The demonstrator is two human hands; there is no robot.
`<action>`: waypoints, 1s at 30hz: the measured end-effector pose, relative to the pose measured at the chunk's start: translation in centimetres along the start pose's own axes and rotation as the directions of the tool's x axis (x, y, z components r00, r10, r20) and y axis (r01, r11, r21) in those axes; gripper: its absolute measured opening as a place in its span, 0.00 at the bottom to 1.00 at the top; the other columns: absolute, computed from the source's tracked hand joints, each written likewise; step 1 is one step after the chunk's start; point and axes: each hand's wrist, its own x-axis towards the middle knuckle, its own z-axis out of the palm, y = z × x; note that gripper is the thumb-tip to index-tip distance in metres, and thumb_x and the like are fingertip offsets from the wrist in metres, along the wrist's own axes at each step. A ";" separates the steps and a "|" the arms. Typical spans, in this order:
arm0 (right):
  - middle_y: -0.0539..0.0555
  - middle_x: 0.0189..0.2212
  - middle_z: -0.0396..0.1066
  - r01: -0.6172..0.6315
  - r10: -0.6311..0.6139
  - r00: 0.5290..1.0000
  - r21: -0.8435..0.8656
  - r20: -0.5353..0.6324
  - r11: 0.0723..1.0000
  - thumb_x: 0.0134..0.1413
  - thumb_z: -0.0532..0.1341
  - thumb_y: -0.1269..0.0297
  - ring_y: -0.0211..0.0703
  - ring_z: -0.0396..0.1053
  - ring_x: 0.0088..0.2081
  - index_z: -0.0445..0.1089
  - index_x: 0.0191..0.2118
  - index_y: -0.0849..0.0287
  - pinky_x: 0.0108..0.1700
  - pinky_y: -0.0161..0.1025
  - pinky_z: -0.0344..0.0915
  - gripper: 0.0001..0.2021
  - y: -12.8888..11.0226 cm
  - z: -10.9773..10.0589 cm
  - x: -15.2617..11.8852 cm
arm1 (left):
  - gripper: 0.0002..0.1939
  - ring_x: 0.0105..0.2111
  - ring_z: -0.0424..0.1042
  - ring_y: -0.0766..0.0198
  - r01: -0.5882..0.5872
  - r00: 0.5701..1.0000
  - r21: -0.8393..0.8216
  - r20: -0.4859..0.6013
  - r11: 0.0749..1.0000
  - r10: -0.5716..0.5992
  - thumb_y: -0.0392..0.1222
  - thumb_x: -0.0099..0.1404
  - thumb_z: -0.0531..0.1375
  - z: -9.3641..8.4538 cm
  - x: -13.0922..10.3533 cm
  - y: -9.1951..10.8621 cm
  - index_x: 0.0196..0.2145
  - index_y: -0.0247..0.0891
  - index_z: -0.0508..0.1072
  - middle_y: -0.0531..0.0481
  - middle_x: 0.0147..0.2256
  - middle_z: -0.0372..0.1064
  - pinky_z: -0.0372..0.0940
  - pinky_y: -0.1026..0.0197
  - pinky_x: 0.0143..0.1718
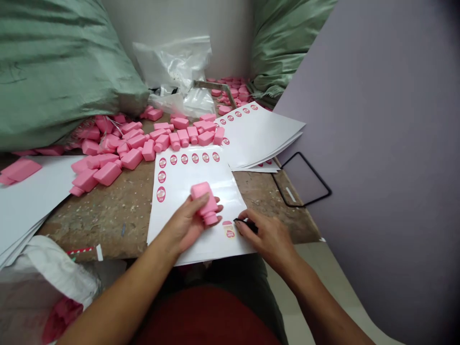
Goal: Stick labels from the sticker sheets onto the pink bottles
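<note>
A small pink bottle [204, 197] lies in my left hand [189, 219], its capped neck tilted down toward me. The fingers wrap around the bottle, above a white sticker sheet [190, 177]. Oval pink labels run along the sheet's far and left edges. My right hand [264, 232] is closed on a slim black tool [247, 224] whose kind I cannot make out. Its tip is beside a pink and cream label [228, 230] near the sheet's lower right corner. Whether the tip touches that label is unclear.
Many pink bottles [132, 158] are heaped behind and left of the sheet. More label sheets [262, 134] lie at the right, white sheets [32, 196] at the left. Green sacks [64, 72] and a clear plastic bag [179, 72] stand behind. A black wire frame [305, 179] sits by the right wall.
</note>
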 end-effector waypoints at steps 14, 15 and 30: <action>0.51 0.26 0.75 0.011 -0.016 0.997 -0.067 -0.070 0.998 0.56 0.56 0.63 0.42 0.69 0.28 0.69 0.30 0.57 0.33 0.38 0.52 0.08 0.1 1.1 -0.2 | 0.14 0.48 0.69 0.54 0.057 0.998 0.020 -0.029 0.998 -0.057 0.35 0.60 0.62 0.2 1.5 -1.6 0.45 0.36 0.68 0.39 0.50 0.68 0.70 0.42 0.45; 0.50 0.26 0.74 -0.007 0.005 0.998 -0.034 -0.058 0.999 0.56 0.56 0.62 0.42 0.68 0.27 0.69 0.30 0.57 0.32 0.38 0.52 0.08 0.1 1.1 -0.1 | 0.14 0.48 0.69 0.54 0.058 0.998 0.020 -0.027 0.998 -0.057 0.35 0.60 0.62 0.2 1.5 -1.6 0.45 0.36 0.68 0.39 0.50 0.68 0.70 0.42 0.45; 0.50 0.23 0.74 0.076 -0.082 0.993 -0.079 -0.080 0.994 0.57 0.56 0.59 0.38 0.63 0.22 0.68 0.30 0.57 0.34 0.39 0.52 0.09 0.2 1.1 0.0 | 0.12 0.42 0.74 0.56 -0.002 0.999 -0.187 -0.040 0.982 -0.005 0.31 0.61 0.59 -0.1 1.8 -1.9 0.44 0.26 0.70 0.35 0.44 0.72 0.70 0.57 0.44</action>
